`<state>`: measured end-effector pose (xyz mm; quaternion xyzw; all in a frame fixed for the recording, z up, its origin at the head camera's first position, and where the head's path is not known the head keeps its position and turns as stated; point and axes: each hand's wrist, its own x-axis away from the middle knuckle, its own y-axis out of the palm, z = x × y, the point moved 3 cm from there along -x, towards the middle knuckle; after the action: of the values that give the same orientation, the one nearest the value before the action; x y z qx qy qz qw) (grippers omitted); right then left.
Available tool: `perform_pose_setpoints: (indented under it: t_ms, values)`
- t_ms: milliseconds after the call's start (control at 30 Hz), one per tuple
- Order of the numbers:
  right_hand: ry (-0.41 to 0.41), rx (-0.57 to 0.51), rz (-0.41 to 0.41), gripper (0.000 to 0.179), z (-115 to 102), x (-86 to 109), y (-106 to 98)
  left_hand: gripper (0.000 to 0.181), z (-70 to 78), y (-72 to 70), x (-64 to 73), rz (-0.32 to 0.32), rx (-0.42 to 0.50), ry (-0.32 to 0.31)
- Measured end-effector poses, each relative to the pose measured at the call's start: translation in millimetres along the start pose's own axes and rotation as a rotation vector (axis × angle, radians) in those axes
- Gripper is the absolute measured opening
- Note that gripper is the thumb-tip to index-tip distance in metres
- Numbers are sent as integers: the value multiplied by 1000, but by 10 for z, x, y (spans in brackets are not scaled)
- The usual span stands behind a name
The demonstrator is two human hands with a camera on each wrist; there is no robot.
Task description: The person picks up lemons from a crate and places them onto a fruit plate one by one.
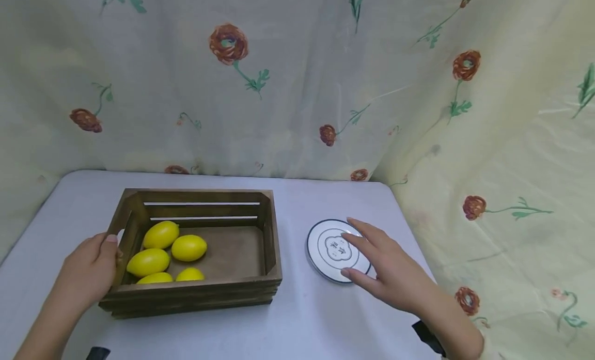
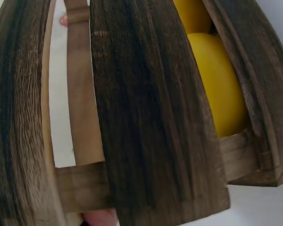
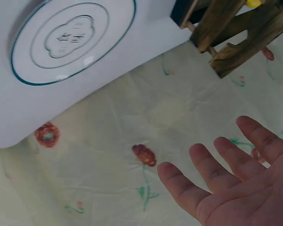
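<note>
A dark brown slatted wooden crate (image 1: 241, 290) is on the left half of the white table, with several yellow lemons (image 1: 189, 248) gathered toward its left end. My left hand (image 1: 90, 267) grips the crate's left end, thumb over the top edge; its other fingers are mostly hidden. In the left wrist view, dark slats (image 2: 151, 117) fill the picture and a lemon (image 2: 219, 84) shows through a gap. To the right, a round white plate (image 1: 325, 246) with dark rings lies flat. Over its right side hovers my right hand (image 1: 395, 269), fingers spread and holding nothing.
A white cloth covers the table (image 1: 297, 329). Behind it and along the right side hangs a pale curtain (image 1: 288, 117) printed with red-brown flowers. The plate sits a short distance right of the crate. A black strap (image 1: 427, 337) is on the right wrist.
</note>
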<state>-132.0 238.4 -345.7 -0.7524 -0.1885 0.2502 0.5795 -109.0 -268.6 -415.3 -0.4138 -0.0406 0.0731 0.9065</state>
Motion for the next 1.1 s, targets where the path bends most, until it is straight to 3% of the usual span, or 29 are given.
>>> perform_pose_setpoints:
  t_ms: [200, 433, 567, 867, 1100]
  values:
    - [-68, -4, 0, 64, -165, -185, -71, 59, 23, 18, -26, -45, 23, -47]
    - [-59, -155, -72, 75, -340, -394, -86, 57, 39, 49, -43, -78, 34, -100]
    - [-95, -191, -92, 77, -425, -529, -101, 57, 28, 44, -36, -101, 31, -113]
    - [-170, -154, -175, 72, -538, -775, -76, 54, -11, 19, -14, -82, 6, -72]
    - [-214, -105, -232, 67, -640, -910, -164, 55, -17, 29, -13, -73, 8, -92]
